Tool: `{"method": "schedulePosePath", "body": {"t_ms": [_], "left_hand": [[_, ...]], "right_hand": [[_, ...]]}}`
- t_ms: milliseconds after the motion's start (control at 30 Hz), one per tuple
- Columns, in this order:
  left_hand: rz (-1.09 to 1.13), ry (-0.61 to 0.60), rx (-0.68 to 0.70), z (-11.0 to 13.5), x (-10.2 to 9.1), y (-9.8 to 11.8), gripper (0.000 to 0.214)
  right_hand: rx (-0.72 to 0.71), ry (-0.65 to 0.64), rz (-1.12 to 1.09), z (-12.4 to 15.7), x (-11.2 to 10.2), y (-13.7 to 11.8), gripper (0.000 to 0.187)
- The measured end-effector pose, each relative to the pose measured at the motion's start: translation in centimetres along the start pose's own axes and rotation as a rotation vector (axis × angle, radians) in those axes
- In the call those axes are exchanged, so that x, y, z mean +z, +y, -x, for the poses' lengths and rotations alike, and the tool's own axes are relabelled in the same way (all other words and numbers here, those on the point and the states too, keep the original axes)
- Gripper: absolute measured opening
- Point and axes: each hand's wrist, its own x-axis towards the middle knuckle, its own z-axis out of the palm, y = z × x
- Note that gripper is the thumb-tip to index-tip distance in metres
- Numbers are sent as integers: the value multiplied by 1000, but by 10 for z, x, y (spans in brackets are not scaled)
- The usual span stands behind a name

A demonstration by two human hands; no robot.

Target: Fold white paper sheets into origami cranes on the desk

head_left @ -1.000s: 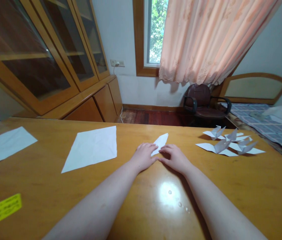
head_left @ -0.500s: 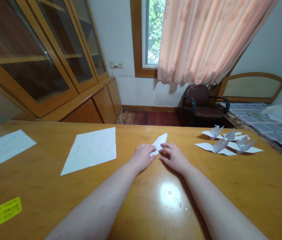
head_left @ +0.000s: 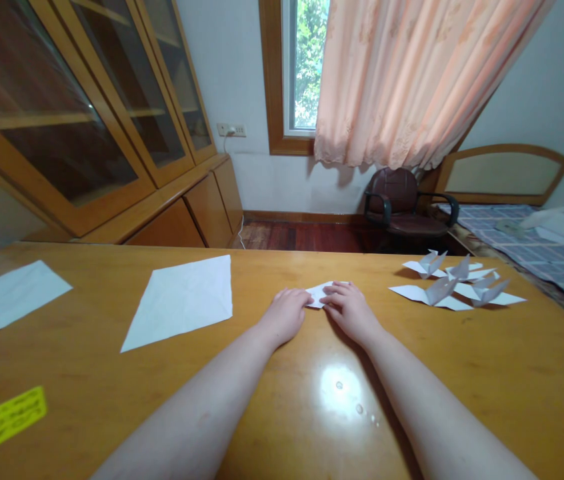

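A small folded piece of white paper (head_left: pixel 319 293) lies on the wooden table (head_left: pixel 282 400) between my two hands. My left hand (head_left: pixel 288 313) rests on its left end with fingers curled down, pressing it flat. My right hand (head_left: pixel 349 308) pinches the paper's right part, with the fingers bent over the top. Most of the paper is hidden under my fingers. Only a short white stub shows between them.
A creased square white sheet (head_left: pixel 182 300) lies to the left, another sheet (head_left: pixel 7 300) at the far left edge. Several folded paper cranes (head_left: pixel 455 287) sit at the right. A yellow label (head_left: pixel 2 423) is stuck near the front left. Cabinets, a chair and a bed stand beyond.
The long pointed tip of the paper that stuck out away from me is now folded down. The paper looks much shorter. My right hand has moved slightly forward over it.
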Motion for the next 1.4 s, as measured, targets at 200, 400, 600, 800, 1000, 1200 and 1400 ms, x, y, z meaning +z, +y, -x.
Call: {"method": "schedulePosePath", "body": {"t_ms": [200, 400, 600, 800, 1000, 1200, 1400], "left_hand": [[-22, 14, 49, 2, -5, 3, 25], [5, 9, 26, 1, -6, 4, 16], [50, 4, 3, -3, -4, 2, 23], [87, 23, 5, -5, 0, -2, 17], [180, 48, -26, -6, 3, -6, 23], [202, -5, 52, -6, 4, -5, 38], [64, -81, 122, -2, 9, -5, 38]], "right_hand": [[-6, 10, -3, 0, 0, 0, 12], [-31, 27, -14, -1, -1, -1, 12], [-23, 19, -18, -2, -3, -4, 19], [80, -13, -22, -2, -4, -6, 18], [143, -62, -1, -3, -5, -7, 17], [175, -40, -12, -3, -1, -2, 13], [264, -15, 22, -2, 4, 6, 22]]}}
